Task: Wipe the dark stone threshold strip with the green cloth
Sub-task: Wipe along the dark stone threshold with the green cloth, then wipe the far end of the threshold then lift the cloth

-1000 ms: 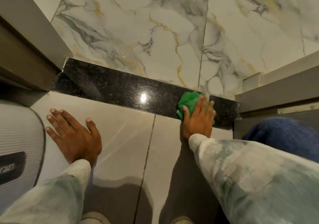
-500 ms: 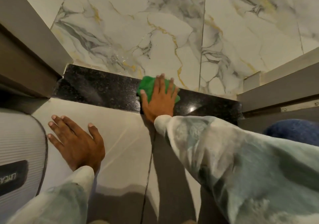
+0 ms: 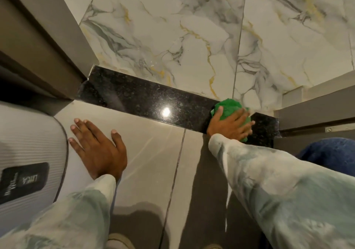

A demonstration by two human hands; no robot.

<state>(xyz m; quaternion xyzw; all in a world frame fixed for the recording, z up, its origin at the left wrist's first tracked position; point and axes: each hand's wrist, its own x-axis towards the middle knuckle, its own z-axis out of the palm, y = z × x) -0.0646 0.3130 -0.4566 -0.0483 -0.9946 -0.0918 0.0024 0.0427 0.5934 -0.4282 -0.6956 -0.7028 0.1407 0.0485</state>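
- Right hand (image 3: 229,123) lies palm-down on the green cloth (image 3: 228,108), fingers spread and slightly curled over it, pressing it flat rather than pinching it. That hold suits rubbing: pressure goes straight down into the stone.
- The cloth is bunched, not folded. It sits near the right end of the dark stone strip (image 3: 144,99), its far edge poking out past the fingertips to the seam where the strip meets the marble floor (image 3: 172,28).
- Left hand (image 3: 98,147) is flat on the grey tile (image 3: 153,152) on the near side of the strip, fingers open and fanned, holding nothing. Judged a brace: it looks to be taking body weight while the other arm reaches forward.
- The strip runs from the door frame (image 3: 48,43) at its left end to the frame on the right. A bright lamp reflection shows near its middle; the surface is glossy and speckled.
- A pale hazy streak shows on the left part of the strip. Cannot tell whether it is dust, a smear or a reflection.
- The short bit of strip between the cloth and the right frame is exposed, partly in shadow.
- A grey ribbed mat (image 3: 28,152) with a dark label lies at the left, just beside the left hand.
- Judgement: wiping in hand; corners at both frames likely need fingertip pressure.
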